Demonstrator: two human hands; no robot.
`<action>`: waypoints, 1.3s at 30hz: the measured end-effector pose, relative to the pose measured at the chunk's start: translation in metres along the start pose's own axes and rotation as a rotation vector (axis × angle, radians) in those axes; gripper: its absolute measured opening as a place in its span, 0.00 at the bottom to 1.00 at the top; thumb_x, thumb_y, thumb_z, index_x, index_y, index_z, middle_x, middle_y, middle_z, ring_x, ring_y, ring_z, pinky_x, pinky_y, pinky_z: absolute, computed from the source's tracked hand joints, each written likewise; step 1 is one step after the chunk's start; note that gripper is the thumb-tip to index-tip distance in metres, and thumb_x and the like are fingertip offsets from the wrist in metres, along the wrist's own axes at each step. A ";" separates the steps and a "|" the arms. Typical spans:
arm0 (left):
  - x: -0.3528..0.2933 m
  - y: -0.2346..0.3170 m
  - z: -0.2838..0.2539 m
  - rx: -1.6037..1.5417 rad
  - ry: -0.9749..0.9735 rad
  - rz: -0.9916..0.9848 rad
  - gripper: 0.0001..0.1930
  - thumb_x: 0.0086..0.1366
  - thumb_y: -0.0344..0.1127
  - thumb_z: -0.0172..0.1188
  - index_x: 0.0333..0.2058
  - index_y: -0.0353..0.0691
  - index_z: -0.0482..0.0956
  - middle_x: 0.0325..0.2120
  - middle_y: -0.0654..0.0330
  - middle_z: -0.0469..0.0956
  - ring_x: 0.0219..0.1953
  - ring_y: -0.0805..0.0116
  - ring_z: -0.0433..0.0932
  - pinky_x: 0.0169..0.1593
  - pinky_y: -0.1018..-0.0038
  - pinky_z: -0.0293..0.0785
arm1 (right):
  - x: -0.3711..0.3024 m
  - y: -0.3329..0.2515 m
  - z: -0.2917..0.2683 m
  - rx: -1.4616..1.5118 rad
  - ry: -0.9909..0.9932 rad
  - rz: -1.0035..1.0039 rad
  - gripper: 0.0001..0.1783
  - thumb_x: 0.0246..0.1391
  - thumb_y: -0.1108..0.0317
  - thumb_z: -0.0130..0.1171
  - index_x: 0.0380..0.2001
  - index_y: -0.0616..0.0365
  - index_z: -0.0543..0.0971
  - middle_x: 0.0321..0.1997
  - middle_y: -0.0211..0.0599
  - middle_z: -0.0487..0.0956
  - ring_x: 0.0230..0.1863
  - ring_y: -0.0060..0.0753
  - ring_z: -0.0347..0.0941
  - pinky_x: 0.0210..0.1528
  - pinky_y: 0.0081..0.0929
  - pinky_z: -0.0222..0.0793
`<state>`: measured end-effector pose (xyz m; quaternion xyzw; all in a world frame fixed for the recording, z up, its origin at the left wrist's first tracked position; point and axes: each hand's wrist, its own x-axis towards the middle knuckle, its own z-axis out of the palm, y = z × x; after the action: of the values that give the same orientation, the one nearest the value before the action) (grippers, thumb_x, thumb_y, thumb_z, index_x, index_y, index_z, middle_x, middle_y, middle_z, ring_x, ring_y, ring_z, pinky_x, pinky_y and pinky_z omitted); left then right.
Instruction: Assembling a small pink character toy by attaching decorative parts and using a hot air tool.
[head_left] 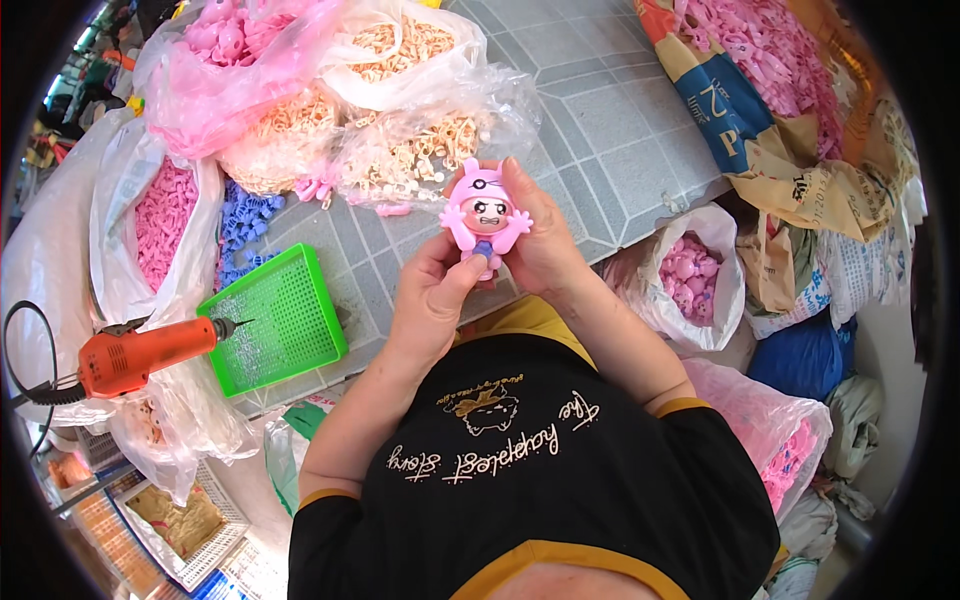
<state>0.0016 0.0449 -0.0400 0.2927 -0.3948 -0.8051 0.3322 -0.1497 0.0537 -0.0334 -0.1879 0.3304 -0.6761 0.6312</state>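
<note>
Upright between my two hands is a pink toy figure (pixel 489 212) with a hood, a frowning printed face and both arms raised. My left hand (pixel 424 300) grips its lower body, with the thumb pressed on the front near a blue patch. Along its other side, my right hand (pixel 542 235) supports the hood and back, its fingers partly hidden behind the toy. Just beyond the hands, a clear bag (pixel 405 150) of small cream parts lies on the grey tiled-pattern table (pixel 590 120).
An orange electric screwdriver (pixel 150 357) points over a green perforated tray (pixel 336 335) at the left. Nearby are blue parts (pixel 243 228) and a bag of pink pieces (pixel 165 225). A paper sack (pixel 725 105) of pink parts stands far right, above a white bag (pixel 725 320) of pink pieces.
</note>
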 end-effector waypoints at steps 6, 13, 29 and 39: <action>0.003 -0.002 -0.005 -0.005 0.004 0.002 0.16 0.66 0.33 0.62 0.51 0.34 0.77 0.39 0.60 0.81 0.40 0.73 0.79 0.47 0.73 0.76 | 0.000 -0.002 0.001 -0.024 -0.004 0.027 0.30 0.70 0.42 0.43 0.51 0.61 0.74 0.43 0.37 0.80 0.42 0.27 0.79 0.46 0.27 0.76; 0.003 0.001 -0.003 -0.057 0.042 0.039 0.15 0.64 0.31 0.65 0.47 0.32 0.80 0.36 0.61 0.81 0.37 0.74 0.79 0.45 0.77 0.75 | 0.003 -0.001 0.004 -0.057 -0.078 0.003 0.31 0.71 0.43 0.41 0.53 0.63 0.71 0.43 0.38 0.79 0.41 0.29 0.80 0.45 0.27 0.78; 0.001 0.004 0.007 -0.025 0.030 0.042 0.17 0.65 0.32 0.65 0.51 0.35 0.77 0.38 0.63 0.81 0.41 0.75 0.78 0.48 0.75 0.76 | 0.007 -0.006 -0.002 0.020 -0.055 0.050 0.33 0.68 0.39 0.46 0.53 0.61 0.73 0.47 0.41 0.79 0.45 0.32 0.79 0.49 0.32 0.77; 0.002 -0.001 -0.002 0.014 0.063 0.063 0.14 0.62 0.31 0.66 0.46 0.33 0.81 0.36 0.63 0.81 0.37 0.77 0.77 0.45 0.78 0.72 | 0.004 0.001 0.003 -0.025 -0.118 0.008 0.33 0.70 0.41 0.42 0.56 0.63 0.70 0.46 0.41 0.78 0.42 0.34 0.80 0.46 0.32 0.78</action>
<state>0.0021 0.0431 -0.0422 0.3079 -0.3987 -0.7818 0.3676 -0.1473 0.0492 -0.0327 -0.2340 0.3015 -0.6571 0.6501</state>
